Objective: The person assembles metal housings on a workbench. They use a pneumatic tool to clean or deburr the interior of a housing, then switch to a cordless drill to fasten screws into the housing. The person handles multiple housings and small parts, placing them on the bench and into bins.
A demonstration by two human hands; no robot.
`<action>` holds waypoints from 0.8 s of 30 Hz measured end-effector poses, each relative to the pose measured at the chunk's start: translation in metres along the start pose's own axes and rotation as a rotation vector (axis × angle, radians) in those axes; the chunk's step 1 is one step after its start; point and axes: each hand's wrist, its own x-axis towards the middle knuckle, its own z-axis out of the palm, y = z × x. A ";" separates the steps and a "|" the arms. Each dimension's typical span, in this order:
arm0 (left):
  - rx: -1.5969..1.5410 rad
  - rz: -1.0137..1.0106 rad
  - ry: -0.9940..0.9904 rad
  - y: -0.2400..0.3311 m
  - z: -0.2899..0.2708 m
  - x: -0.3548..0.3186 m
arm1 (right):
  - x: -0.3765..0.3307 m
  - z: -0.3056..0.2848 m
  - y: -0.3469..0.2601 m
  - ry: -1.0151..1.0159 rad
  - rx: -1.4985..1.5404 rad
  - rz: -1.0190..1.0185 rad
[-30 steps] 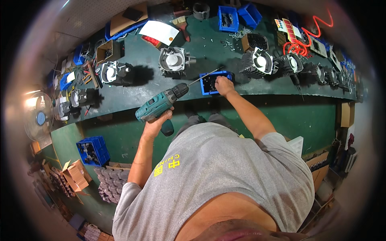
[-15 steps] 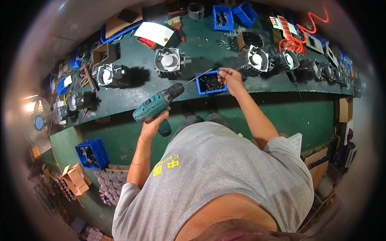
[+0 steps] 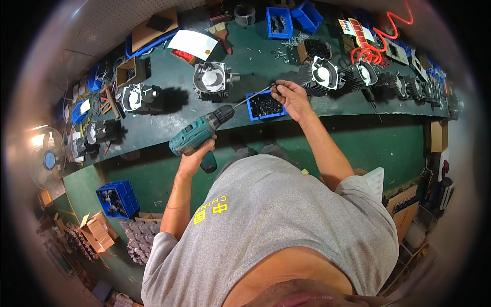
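Observation:
My left hand (image 3: 197, 155) is wrapped round the grip of a teal and black cordless drill (image 3: 197, 132). From its chuck a long thin driver bit (image 3: 250, 97) points up and to the right. At the bit's far end my right hand (image 3: 293, 101) has thumb and fingers pinched together. A tiny dark piece shows at those fingertips, too small to name for sure. Just below them, at the table's front edge, is a blue bin (image 3: 249, 108) of small black hardware (image 3: 267, 106). A grey metal housing (image 3: 211, 79) with a round white centre stands beyond the drill.
More finned housings (image 3: 323, 74) line the green table (image 3: 255, 69) on both sides. Further back are a brush (image 3: 221, 35), blue bins (image 3: 280, 21), loose screws (image 3: 281, 53) and a coiled red hose (image 3: 369, 52). A fan (image 3: 48, 159) stands at far left; a blue crate (image 3: 117, 198) is below.
The fingers of my right hand have shifted slightly left and up along the bit's tip. The drill stays almost in place, and the table scene has slid slightly left with my head.

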 end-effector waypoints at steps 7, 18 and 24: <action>0.025 0.005 -0.009 -0.001 -0.002 0.001 | -0.001 0.003 -0.004 -0.031 -0.022 -0.003; 0.038 -0.015 0.016 0.011 0.001 0.001 | 0.003 0.000 -0.012 -0.098 -0.142 -0.007; 0.069 -0.032 -0.013 0.015 -0.004 0.002 | 0.003 0.001 -0.023 -0.122 -0.289 -0.002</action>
